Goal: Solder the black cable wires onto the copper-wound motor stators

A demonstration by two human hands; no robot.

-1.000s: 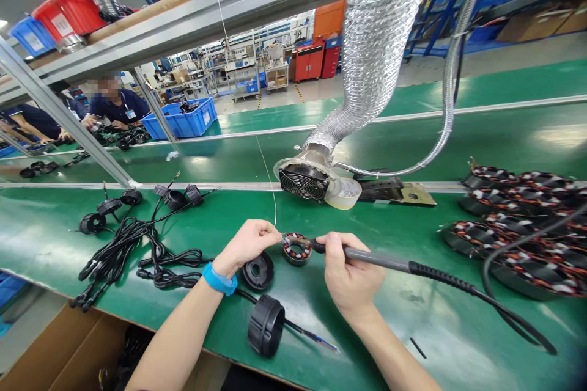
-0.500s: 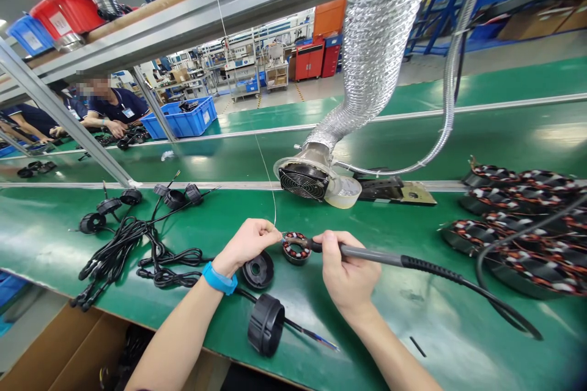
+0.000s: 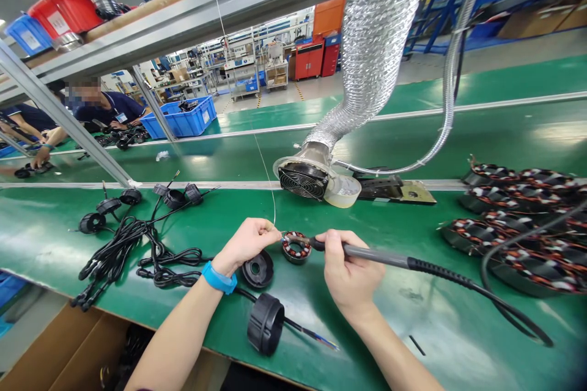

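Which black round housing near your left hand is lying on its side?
The lower, ribbed one, with wires running from it. The other housing, closer to the left hand, lies flat, its hole facing up.

Green counter (image 3: pixel 41 226): black cable leads (image 3: pixel 123 244) with ring housings heaped left, wound stator (image 3: pixel 296 248) mid, two black round housings (image 3: pixel 266 324) just beside it, more wound stators (image 3: pixel 513 244) piled right, clear tape roll (image 3: pixel 343 190) and metal plate (image 3: pixel 397 193) at back

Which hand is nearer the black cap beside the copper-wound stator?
Left. The left hand is right beside the black cap; the right hand, holding the soldering iron, is farther right, past the stator.
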